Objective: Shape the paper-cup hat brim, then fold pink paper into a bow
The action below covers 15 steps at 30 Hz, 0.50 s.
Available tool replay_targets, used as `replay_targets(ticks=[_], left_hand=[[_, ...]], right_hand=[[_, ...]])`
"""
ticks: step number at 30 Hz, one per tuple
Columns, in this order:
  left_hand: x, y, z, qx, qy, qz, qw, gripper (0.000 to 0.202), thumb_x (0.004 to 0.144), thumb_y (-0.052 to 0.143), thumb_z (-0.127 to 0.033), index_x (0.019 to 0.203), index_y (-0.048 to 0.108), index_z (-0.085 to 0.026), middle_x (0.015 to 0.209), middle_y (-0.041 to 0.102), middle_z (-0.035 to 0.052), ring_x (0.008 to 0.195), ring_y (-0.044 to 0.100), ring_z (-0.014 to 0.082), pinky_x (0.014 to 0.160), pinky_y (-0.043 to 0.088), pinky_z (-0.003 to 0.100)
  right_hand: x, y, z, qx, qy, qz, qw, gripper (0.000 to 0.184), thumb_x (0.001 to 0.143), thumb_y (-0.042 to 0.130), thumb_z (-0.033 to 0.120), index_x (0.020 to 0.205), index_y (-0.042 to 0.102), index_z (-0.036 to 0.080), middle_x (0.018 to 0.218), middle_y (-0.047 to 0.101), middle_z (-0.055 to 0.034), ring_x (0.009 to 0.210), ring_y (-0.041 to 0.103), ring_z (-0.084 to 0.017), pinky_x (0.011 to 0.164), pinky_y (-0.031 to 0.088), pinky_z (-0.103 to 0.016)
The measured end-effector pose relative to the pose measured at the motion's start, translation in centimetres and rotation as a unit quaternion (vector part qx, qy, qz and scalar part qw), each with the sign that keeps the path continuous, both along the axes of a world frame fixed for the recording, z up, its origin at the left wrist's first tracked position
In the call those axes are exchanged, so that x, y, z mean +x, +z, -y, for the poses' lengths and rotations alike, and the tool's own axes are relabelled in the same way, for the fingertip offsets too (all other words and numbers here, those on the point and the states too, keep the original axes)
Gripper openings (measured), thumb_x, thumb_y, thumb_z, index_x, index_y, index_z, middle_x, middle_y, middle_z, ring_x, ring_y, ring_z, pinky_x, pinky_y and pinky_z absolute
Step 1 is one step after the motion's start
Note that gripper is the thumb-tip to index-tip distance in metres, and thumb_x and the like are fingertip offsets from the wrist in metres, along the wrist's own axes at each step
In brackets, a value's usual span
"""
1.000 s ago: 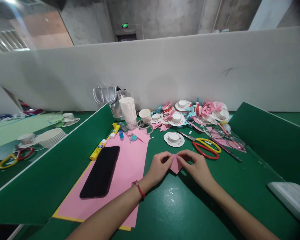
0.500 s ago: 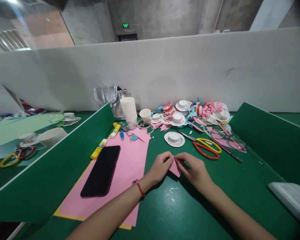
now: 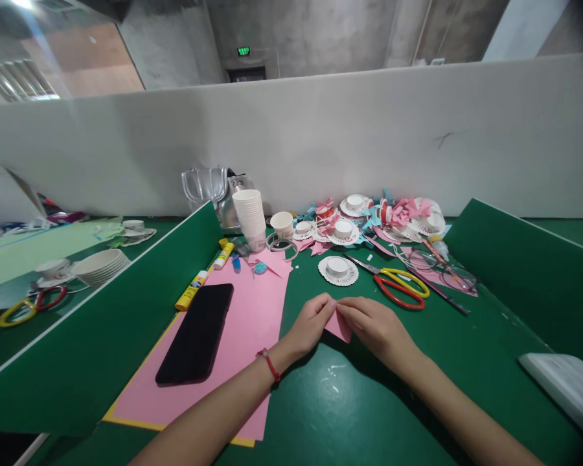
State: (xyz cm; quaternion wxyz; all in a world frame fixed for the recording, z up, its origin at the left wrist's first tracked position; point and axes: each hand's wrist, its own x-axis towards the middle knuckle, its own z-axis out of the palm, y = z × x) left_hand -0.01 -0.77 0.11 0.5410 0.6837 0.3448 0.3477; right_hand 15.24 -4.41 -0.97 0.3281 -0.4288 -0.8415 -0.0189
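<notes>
Over the green table, my left hand (image 3: 315,318) pinches a small piece of pink paper (image 3: 339,327) by its upper left edge. My right hand (image 3: 375,323) is closed on the same paper from the other side, its fingertips meeting the left thumb at the top. The paper's lower part shows between the hands; the rest is covered by fingers. Just beyond them lies a white paper cup base with a fringed rim (image 3: 338,270), flat on the table. Beside it, to the right, are scissors (image 3: 399,285) with red and yellow handles.
Pink paper sheets (image 3: 252,362) lie at left under a black phone (image 3: 197,333), near glue sticks (image 3: 191,291). Stacked paper cups (image 3: 249,217) and a pile of pink, blue and white paper pieces (image 3: 354,217) stand at the back. Green dividers (image 3: 126,323) border both sides.
The right fingers have shifted slightly left over the top of the pink paper and lie flatter, closer to the left thumb. At the far left, part of another person's hand has come into view.
</notes>
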Motion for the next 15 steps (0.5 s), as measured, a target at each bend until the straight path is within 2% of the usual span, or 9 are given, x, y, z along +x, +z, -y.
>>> replay_targets(ticks=[2,4,6,8,11,13,15], left_hand=[[0.0,0.0,0.0,0.011,0.005,-0.003,1.000,0.028,0.082,0.037,-0.031,0.057,0.039,-0.017,0.059,0.036,-0.0038,0.059,0.034,0.0108,0.056,0.029,0.022],[-0.1,0.0,0.0,0.023,0.014,-0.004,1.000,0.028,0.083,0.037,-0.029,0.057,0.040,-0.016,0.058,0.037,-0.0039,0.058,0.034,0.0104,0.055,0.029,0.021],[-0.1,0.0,0.0,0.033,0.024,0.000,0.999,0.028,0.083,0.037,-0.027,0.058,0.042,-0.016,0.058,0.038,-0.0038,0.057,0.035,0.0102,0.054,0.029,0.021],[-0.1,0.0,0.0,0.038,0.032,0.004,0.999,0.027,0.083,0.038,-0.027,0.059,0.044,-0.015,0.059,0.040,-0.0036,0.058,0.036,0.0102,0.055,0.030,0.021],[-0.1,0.2,0.2,0.048,0.033,0.005,0.998,0.025,0.083,0.039,-0.027,0.064,0.051,-0.015,0.063,0.047,-0.0020,0.062,0.042,0.0112,0.058,0.033,0.021],[-0.1,0.3,0.4,0.060,0.036,-0.002,0.998,0.024,0.082,0.041,-0.028,0.069,0.056,-0.014,0.066,0.052,-0.0004,0.065,0.045,0.0123,0.060,0.035,0.021],[-0.1,0.4,0.5,0.072,0.051,-0.009,0.996,0.022,0.080,0.045,-0.029,0.072,0.060,-0.014,0.069,0.056,0.0011,0.067,0.048,0.0133,0.062,0.036,0.022]], right_hand=[[-0.2,0.3,0.0,-0.015,0.009,-0.038,0.999,0.023,0.083,0.040,0.013,0.093,0.060,0.017,0.094,0.063,-0.0113,0.082,0.058,-0.020,0.070,0.046,-0.034],[-0.7,0.7,0.1,-0.063,0.008,-0.133,0.989,0.018,0.081,0.045,0.017,0.087,0.062,0.018,0.090,0.064,-0.0100,0.082,0.058,-0.019,0.071,0.046,-0.033],[-1.2,0.9,0.0,-0.142,-0.015,-0.260,0.955,0.012,0.077,0.052,0.021,0.079,0.063,0.017,0.083,0.065,-0.0078,0.078,0.059,-0.018,0.070,0.048,-0.031],[-1.5,0.9,-0.2,-0.222,-0.055,-0.369,0.901,0.009,0.071,0.058,0.024,0.073,0.063,0.016,0.074,0.066,-0.0056,0.069,0.060,-0.017,0.063,0.049,-0.028],[-1.5,0.7,-0.5,-0.292,-0.100,-0.458,0.834,0.014,0.063,0.065,0.028,0.069,0.062,0.015,0.065,0.065,-0.0033,0.058,0.058,-0.015,0.053,0.048,-0.025],[-1.2,0.6,-0.7,-0.304,-0.112,-0.479,0.816,0.017,0.060,0.067,0.029,0.068,0.063,0.014,0.062,0.065,-0.0029,0.055,0.057,-0.014,0.051,0.046,-0.023],[-1.1,0.7,-0.8,-0.305,-0.121,-0.486,0.810,0.018,0.058,0.068,0.029,0.066,0.064,0.014,0.060,0.065,-0.0027,0.053,0.056,-0.013,0.049,0.045,-0.023]])
